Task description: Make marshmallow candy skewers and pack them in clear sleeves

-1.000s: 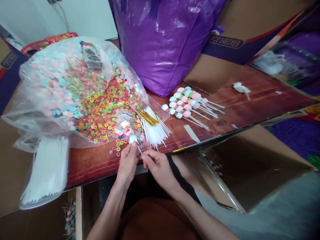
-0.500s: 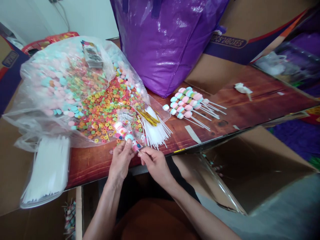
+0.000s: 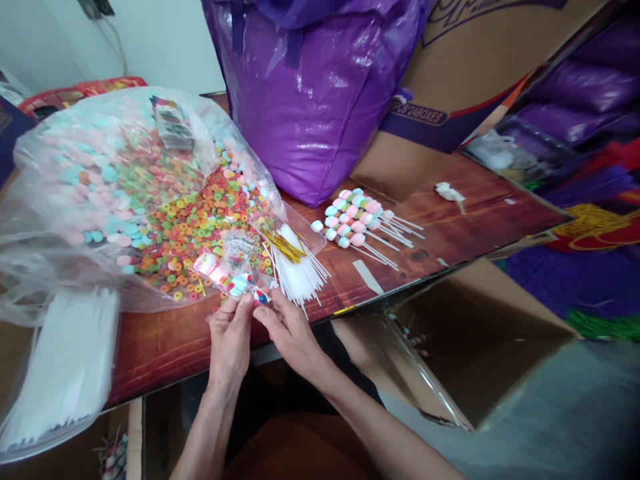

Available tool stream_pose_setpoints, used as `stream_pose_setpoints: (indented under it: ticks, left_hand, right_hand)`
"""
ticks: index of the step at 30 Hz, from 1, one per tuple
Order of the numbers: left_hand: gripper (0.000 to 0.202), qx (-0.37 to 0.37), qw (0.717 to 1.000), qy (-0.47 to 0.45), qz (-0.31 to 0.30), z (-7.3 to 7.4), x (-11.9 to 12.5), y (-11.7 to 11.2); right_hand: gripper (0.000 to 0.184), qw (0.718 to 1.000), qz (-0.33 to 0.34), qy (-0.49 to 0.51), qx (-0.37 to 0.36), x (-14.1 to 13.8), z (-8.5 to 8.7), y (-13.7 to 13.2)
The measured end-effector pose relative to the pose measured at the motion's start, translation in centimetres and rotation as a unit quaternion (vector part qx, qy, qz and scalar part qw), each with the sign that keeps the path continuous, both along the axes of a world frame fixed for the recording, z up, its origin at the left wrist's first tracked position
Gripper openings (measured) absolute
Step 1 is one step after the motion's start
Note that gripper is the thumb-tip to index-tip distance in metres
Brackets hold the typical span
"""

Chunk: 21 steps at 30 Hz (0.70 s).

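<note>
A candy skewer in a printed clear wrapper [image 3: 227, 279] is held between both hands over the table's front edge. My left hand [image 3: 231, 330] pinches the wrapper near its lower part, thumb on top. At the wrapper's bottom end, my right hand [image 3: 290, 332] has thumb and fingers closed on it; the stick there is hidden. Just beyond lie gold twist ties [image 3: 283, 241] on top of a fan of white sticks [image 3: 300, 277]. More printed wrappers [image 3: 237, 248] rest on loose ring gummies [image 3: 185, 233], close to my left hand.
Finished-looking candy skewers [image 3: 353, 217] lie in a row at right. A large purple bag [image 3: 310, 113] stands behind. Bagged white sticks [image 3: 65, 367] overhang the table [image 3: 160, 347] at left. An open cardboard box [image 3: 480, 340] sits below the right edge.
The view has turned slightly right and up, so things appear shifted left and down. The wrapped skewer lies more slanted, and my right hand has closed in on my left.
</note>
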<state>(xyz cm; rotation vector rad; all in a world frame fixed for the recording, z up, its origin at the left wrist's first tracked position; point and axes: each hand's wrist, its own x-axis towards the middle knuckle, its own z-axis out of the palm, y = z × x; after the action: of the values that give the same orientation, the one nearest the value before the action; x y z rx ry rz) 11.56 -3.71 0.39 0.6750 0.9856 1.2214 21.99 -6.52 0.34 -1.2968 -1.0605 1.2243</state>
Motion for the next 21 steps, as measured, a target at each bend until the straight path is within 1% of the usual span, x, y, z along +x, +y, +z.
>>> stream_pose_setpoints:
  ticks: [2, 3, 4, 5, 6, 7, 8, 9, 10, 11, 12, 13, 14, 15, 16, 17, 19, 21]
  left_hand:
    - [0.020, 0.024, 1.000, 0.005, -0.018, 0.3, -0.3, 0.0]
    - [0.019, 0.029, 0.999, -0.002, -0.032, 0.6, -0.5, 0.0]
    - [0.018, 0.032, 0.998, -0.016, -0.048, 0.9, -0.7, 0.0]
    - [0.017, 0.033, 0.997, -0.035, -0.063, 1.2, -1.0, 0.1]
    - [0.016, 0.034, 0.995, -0.054, -0.073, 1.5, -1.2, 0.2]
    - [0.015, 0.038, 0.994, -0.071, -0.074, 1.8, -1.3, 0.3]
    - [0.014, 0.047, 0.993, -0.084, -0.064, 2.0, -1.5, 0.5]
    - [0.015, 0.058, 0.993, -0.094, -0.044, 2.1, -1.5, 0.7]
    - [0.018, 0.069, 0.992, -0.100, -0.020, 2.0, -1.5, 0.8]
    - [0.020, 0.074, 0.992, -0.103, 0.001, 1.9, -1.5, 1.0]
    - [0.023, 0.074, 0.992, -0.104, 0.017, 1.7, -1.4, 1.1]
    - [0.025, 0.066, 0.992, -0.101, 0.025, 1.5, -1.3, 1.1]
    - [0.026, 0.051, 0.994, -0.095, 0.026, 1.2, -1.2, 1.1]
    - [0.026, 0.033, 0.995, -0.089, 0.022, 0.9, -1.1, 1.1]
    - [0.027, 0.014, 0.996, -0.086, 0.017, 0.6, -1.0, 1.0]
    - [0.028, -0.001, 0.996, -0.084, 0.014, 0.3, -0.9, 0.9]
    - [0.031, -0.019, 0.996, -0.083, 0.012, -0.1, -0.8, 0.7]
    - [0.032, -0.022, 0.996, -0.081, 0.012, -0.2, -0.8, 0.7]
  right_hand:
    - [0.036, 0.998, -0.006, 0.062, -0.027, -0.4, 0.2, 0.5]
    - [0.042, 0.995, 0.002, 0.093, -0.045, -0.6, 0.4, 0.7]
    - [0.044, 0.991, 0.019, 0.116, -0.062, -0.7, 0.7, 0.9]
    - [0.045, 0.988, 0.051, 0.126, -0.073, -0.7, 1.1, 1.0]
    - [0.044, 0.987, 0.091, 0.111, -0.074, -0.4, 1.7, 1.2]
    - [0.042, 0.988, 0.128, 0.065, -0.063, -0.1, 2.3, 1.5]
    - [0.039, 0.987, 0.156, -0.007, -0.039, 0.5, 2.9, 1.9]
    - [0.035, 0.981, 0.167, -0.098, -0.009, 1.2, 3.5, 2.4]
    - [0.031, 0.968, 0.157, -0.195, 0.023, 2.1, 4.0, 3.2]
    - [0.028, 0.949, 0.126, -0.284, 0.049, 3.0, 4.4, 4.3]
    - [0.026, 0.929, 0.079, -0.355, 0.062, 3.8, 4.6, 5.6]
    - [0.026, 0.911, 0.027, -0.407, 0.061, 4.6, 4.7, 7.1]
    - [0.025, 0.892, -0.018, -0.450, 0.042, 5.3, 4.7, 8.7]
    - [0.023, 0.875, -0.052, -0.481, 0.012, 5.8, 4.5, 10.3]
    - [0.021, 0.864, -0.064, -0.499, -0.018, 6.1, 4.2, 11.9]
    - [0.020, 0.859, -0.058, -0.508, -0.042, 6.3, 3.8, 13.3]
    - [0.022, 0.862, -0.024, -0.502, -0.063, 6.3, 2.8, 15.2]
    - [0.026, 0.872, 0.014, -0.486, -0.055, 6.1, 1.8, 16.1]
